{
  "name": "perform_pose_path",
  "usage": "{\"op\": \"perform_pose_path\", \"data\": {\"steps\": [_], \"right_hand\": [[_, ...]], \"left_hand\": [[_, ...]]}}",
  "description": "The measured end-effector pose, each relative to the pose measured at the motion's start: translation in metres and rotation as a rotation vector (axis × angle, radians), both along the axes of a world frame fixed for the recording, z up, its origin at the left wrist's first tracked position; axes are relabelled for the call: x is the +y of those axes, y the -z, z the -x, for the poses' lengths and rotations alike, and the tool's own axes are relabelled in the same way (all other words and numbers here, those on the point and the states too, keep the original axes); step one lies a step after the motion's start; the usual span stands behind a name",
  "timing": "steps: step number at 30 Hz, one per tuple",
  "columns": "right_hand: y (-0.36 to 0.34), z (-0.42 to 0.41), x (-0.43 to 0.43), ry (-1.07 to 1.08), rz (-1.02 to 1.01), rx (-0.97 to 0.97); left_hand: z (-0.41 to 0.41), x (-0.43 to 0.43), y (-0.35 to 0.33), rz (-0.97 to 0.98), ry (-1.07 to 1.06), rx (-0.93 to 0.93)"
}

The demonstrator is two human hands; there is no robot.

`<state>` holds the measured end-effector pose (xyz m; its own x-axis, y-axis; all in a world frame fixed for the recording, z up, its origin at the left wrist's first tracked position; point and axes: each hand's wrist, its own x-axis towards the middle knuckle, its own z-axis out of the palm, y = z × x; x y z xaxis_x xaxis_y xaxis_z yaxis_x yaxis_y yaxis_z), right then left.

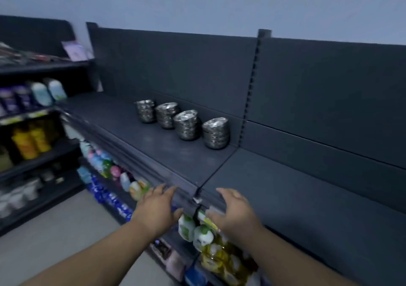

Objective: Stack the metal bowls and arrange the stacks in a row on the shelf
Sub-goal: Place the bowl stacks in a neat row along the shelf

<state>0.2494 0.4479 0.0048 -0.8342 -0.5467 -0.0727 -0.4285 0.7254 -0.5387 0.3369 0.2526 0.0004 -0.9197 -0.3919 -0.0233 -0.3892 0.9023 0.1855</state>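
Observation:
Several stacks of metal bowls stand in a row along the back of the dark shelf [136, 136]: a leftmost stack [145, 111], one beside it [167, 115], another [187, 124], and a rightmost stack [216, 133]. My left hand [157, 208] hovers at the shelf's front edge with fingers spread and relaxed, holding nothing. My right hand [235, 211] is beside it at the same edge, fingers loosely extended and empty. Both hands are well in front of the stacks.
An upright post [252, 83] divides the back panel just right of the stacks. Bottles and packets [204, 235] fill the lower shelves. Another shelf unit with bottles [33, 140] stands at the left, with bare floor [55, 237] between.

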Motion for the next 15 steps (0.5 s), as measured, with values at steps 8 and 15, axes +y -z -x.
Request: {"op": "perform_pose_path", "data": {"steps": [8, 15], "right_hand": [[0.006, 0.021, -0.124, -0.199, -0.028, -0.014], [0.009, 0.080, -0.214, -0.362, -0.047, 0.000]], "left_hand": [[-0.028, -0.103, 0.008, -0.057, -0.225, -0.025], [0.004, -0.182, 0.010, -0.053, -0.358, -0.023]]}}
